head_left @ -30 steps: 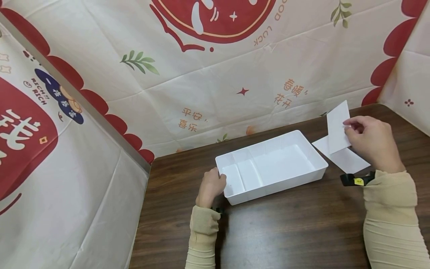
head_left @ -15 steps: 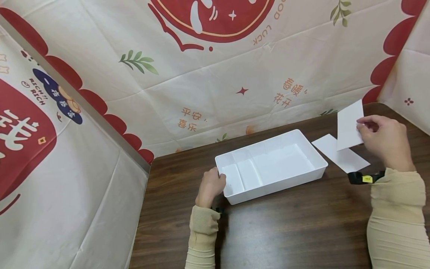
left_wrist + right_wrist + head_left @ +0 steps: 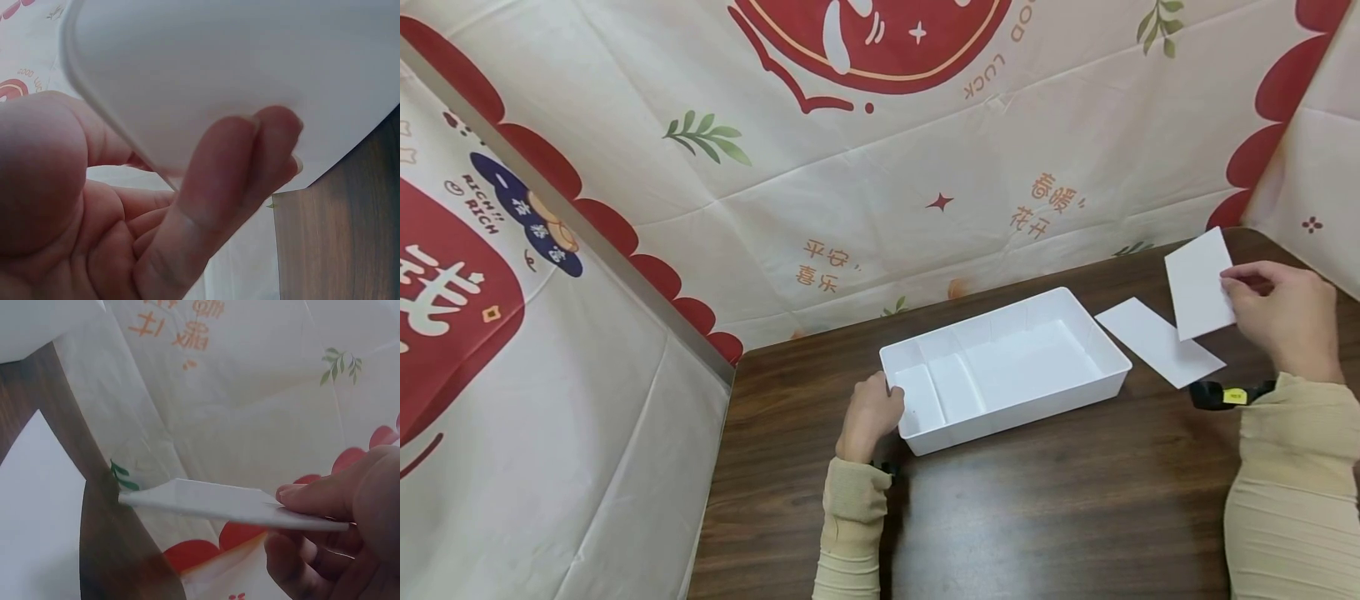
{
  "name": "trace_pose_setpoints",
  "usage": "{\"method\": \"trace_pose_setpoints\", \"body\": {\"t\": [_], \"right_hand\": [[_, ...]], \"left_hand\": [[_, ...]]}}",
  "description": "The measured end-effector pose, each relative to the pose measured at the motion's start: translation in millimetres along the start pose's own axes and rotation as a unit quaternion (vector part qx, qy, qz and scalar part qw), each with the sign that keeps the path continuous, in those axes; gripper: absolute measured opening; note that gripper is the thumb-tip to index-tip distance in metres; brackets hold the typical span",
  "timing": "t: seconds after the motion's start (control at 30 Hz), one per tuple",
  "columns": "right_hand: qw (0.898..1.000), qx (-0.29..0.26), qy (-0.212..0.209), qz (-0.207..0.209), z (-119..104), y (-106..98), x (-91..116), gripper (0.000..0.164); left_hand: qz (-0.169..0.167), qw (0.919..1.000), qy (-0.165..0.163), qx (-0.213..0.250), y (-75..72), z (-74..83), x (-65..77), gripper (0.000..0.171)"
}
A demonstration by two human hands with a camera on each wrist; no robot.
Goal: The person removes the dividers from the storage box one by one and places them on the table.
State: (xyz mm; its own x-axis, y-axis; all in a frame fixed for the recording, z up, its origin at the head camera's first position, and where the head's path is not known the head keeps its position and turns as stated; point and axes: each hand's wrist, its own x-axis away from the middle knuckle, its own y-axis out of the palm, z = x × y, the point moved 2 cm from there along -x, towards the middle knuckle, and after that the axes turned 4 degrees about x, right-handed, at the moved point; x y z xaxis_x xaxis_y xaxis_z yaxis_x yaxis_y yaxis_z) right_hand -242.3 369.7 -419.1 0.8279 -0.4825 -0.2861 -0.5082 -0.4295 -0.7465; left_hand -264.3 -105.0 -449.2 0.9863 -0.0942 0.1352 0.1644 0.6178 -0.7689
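Observation:
A long white plastic tray (image 3: 1030, 367) stands at a slant on the table, ridges crossing its floor near the left end. My left hand (image 3: 872, 417) grips its left end wall; in the left wrist view my fingers (image 3: 219, 169) press the wall's outer face. At the right, my right hand (image 3: 1288, 317) pinches a thin white rectangular panel (image 3: 1199, 285) by its right edge, thumb on one face and fingers on the other. It is held up, tilted. A second white panel (image 3: 1150, 337) lies flat beside the tray's right end, partly overlapped by the held one in the head view.
The dark wood table (image 3: 1015, 517) runs back to a printed white cloth (image 3: 865, 208) hung as a wall. More cloth (image 3: 610, 433) hangs at the left, and another wall stands at the right edge.
My right hand has moved right with the panel, away from the tray, and the panel has turned more of its face to the head view. The left hand and tray stay put.

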Motion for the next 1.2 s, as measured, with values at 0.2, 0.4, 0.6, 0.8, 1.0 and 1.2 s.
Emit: {"method": "trace_pose_setpoints", "body": {"t": [0.2, 0.4, 0.6, 0.8, 1.0, 1.2], "right_hand": [[0.999, 0.003, 0.031, -0.029, 13.9, -0.2, -1.0, 0.04], [0.995, 0.01, 0.081, -0.064, 28.4, -0.8, -2.5, 0.04], [0.991, 0.001, 0.105, -0.084, 38.0, -0.1, -2.7, 0.04], [0.987, 0.0, 0.122, -0.101, 41.4, 0.7, -2.1, 0.04], [0.986, 0.011, 0.126, -0.107, 46.5, 3.2, -2.0, 0.037], [0.988, 0.024, 0.11, -0.102, 54.2, 4.4, -3.1, 0.032]], "left_hand": [[0.004, 1.0, -0.001, -0.005, 0.6, 0.6, -0.4, 0.027], [0.003, 1.0, -0.006, -0.007, 0.3, 1.3, -0.4, 0.028], [0.005, 0.9999, -0.005, -0.009, 1.0, 0.6, -0.9, 0.027], [0.005, 1.0, -0.004, -0.005, 1.2, 0.1, -0.9, 0.026], [0.005, 1.0, -0.004, -0.005, 1.3, 0.6, -1.4, 0.027], [0.005, 1.0, -0.004, -0.005, 1.0, 0.3, -1.0, 0.027]]}}
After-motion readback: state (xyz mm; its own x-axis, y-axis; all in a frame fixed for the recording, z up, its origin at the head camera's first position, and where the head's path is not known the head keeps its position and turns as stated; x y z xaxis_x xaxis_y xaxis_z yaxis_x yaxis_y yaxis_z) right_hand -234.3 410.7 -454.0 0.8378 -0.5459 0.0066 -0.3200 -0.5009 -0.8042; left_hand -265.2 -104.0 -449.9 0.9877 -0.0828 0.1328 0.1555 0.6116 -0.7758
